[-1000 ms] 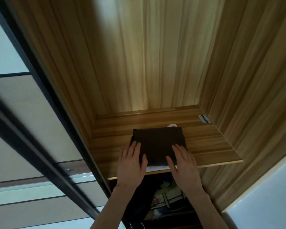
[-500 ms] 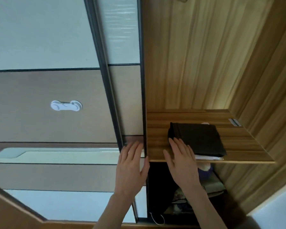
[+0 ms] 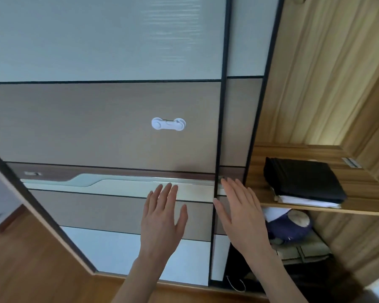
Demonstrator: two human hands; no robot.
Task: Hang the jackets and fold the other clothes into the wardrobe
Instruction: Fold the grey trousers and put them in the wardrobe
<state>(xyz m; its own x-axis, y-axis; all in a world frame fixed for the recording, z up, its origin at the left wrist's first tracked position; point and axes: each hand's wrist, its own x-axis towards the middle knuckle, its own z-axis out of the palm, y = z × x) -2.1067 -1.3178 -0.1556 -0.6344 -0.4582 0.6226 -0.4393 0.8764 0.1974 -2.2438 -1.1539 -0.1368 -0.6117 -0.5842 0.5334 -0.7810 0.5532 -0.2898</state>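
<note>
A folded black garment (image 3: 302,180) lies on a white folded one (image 3: 304,200), stacked on the wooden wardrobe shelf (image 3: 363,191) at the right. My left hand (image 3: 162,219) is held up flat with straight fingers in front of the sliding door (image 3: 109,127). My right hand (image 3: 241,215) is also flat and empty, in front of the door's right edge, to the left of the stack and apart from it. Neither hand holds anything.
Below the shelf lie a dark blue item (image 3: 289,226) and olive folded clothes (image 3: 302,251). A white child lock (image 3: 169,124) sits on the door, above a long silver handle strip (image 3: 123,182). Wooden floor (image 3: 31,270) shows at lower left.
Both hands have come off the black garment and drawn back to the left; the view has swung left, so the sliding door now fills most of it.
</note>
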